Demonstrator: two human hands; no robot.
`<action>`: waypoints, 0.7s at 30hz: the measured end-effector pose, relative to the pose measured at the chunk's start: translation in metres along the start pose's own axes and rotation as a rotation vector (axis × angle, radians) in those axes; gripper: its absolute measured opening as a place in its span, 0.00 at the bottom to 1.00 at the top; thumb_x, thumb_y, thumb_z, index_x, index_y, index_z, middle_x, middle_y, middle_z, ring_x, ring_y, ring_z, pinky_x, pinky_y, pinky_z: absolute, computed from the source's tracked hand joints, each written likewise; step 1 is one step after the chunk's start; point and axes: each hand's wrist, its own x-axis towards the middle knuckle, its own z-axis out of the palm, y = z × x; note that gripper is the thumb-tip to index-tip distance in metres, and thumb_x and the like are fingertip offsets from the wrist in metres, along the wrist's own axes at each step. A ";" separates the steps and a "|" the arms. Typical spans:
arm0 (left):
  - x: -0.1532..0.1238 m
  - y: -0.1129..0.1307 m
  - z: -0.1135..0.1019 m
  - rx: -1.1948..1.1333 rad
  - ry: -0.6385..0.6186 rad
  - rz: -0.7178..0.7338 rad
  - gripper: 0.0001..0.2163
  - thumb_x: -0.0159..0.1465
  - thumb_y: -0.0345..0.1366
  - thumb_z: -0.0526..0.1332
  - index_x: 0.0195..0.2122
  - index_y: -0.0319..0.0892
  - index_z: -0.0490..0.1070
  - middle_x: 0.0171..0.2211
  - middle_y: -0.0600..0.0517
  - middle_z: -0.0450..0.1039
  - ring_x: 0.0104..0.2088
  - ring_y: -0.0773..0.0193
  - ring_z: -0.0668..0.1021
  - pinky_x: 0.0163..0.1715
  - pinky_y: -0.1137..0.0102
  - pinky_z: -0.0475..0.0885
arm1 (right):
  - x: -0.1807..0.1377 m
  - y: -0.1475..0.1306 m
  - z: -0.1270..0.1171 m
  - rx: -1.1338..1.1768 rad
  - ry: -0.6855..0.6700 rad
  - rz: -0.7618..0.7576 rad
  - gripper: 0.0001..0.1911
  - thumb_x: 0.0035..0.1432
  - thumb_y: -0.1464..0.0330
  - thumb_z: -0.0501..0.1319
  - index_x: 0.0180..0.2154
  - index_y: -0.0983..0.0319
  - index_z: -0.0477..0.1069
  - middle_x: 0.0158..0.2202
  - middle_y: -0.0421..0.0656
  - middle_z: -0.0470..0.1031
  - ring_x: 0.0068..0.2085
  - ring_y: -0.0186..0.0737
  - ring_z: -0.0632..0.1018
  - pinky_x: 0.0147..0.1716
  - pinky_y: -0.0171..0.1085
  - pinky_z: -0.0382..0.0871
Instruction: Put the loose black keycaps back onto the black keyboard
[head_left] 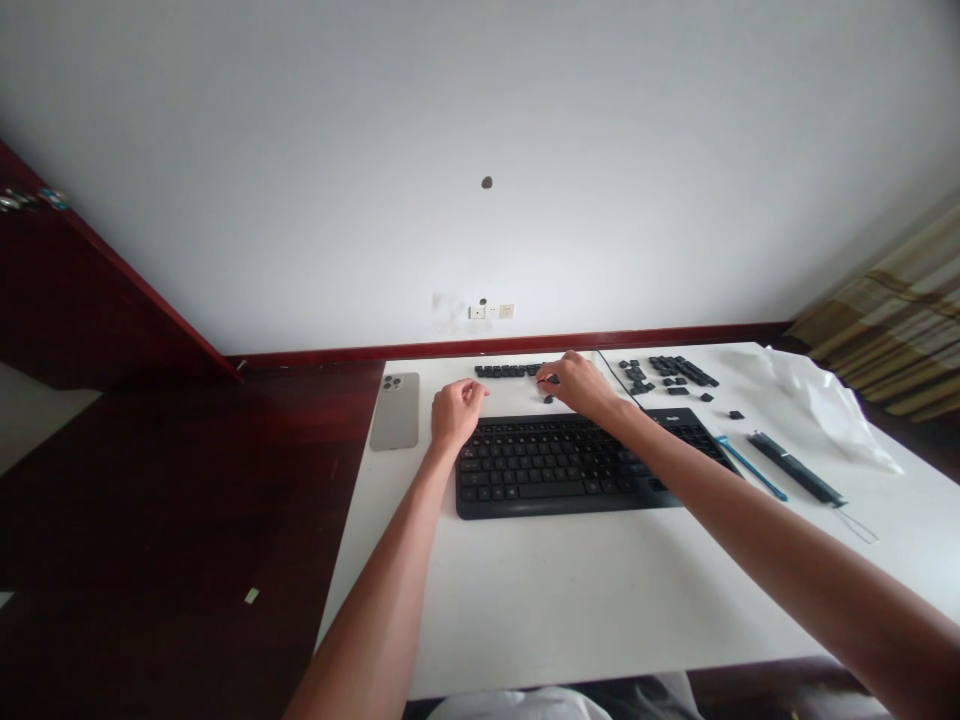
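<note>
A black keyboard (517,490) lies on the white table, with some key positions on its right half looking bare. My right hand (576,384) is above its back edge, thumb and fingers closed on a small black keycap (553,379). Another loose keycap (548,399) rests on the table just below those fingers. At the keyboard's back left corner, my left hand (456,412) is loosely curled, with nothing visible in it. Behind the keyboard runs a row of black keycaps (506,371), its right end partly hidden by my right hand.
More loose keycaps (679,370) are scattered at the back right. A blue tool (752,468), a dark strip-like item (795,468) with a wire loop, and a clear plastic bag (825,400) lie right of the keyboard. A phone (396,412) sits at the left edge. A cable (619,378) runs backward.
</note>
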 end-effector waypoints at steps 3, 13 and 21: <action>0.001 0.000 0.001 0.000 0.007 0.004 0.14 0.66 0.39 0.57 0.30 0.44 0.81 0.27 0.51 0.78 0.29 0.61 0.75 0.31 0.70 0.61 | -0.001 -0.003 -0.002 0.021 -0.004 -0.029 0.10 0.62 0.71 0.65 0.43 0.60 0.85 0.41 0.47 0.85 0.41 0.46 0.83 0.43 0.38 0.74; 0.002 -0.004 0.003 0.022 0.005 0.037 0.14 0.66 0.39 0.56 0.29 0.43 0.80 0.24 0.53 0.75 0.27 0.63 0.74 0.30 0.69 0.61 | -0.068 0.015 -0.040 0.383 0.116 -0.251 0.09 0.66 0.68 0.59 0.40 0.58 0.80 0.45 0.46 0.81 0.40 0.42 0.82 0.42 0.42 0.79; 0.003 -0.006 0.005 0.018 0.012 0.073 0.14 0.65 0.38 0.57 0.29 0.43 0.81 0.25 0.54 0.76 0.27 0.64 0.72 0.31 0.69 0.62 | -0.102 0.032 -0.023 0.573 0.165 -0.061 0.09 0.65 0.66 0.62 0.40 0.58 0.83 0.50 0.44 0.82 0.42 0.42 0.84 0.43 0.41 0.84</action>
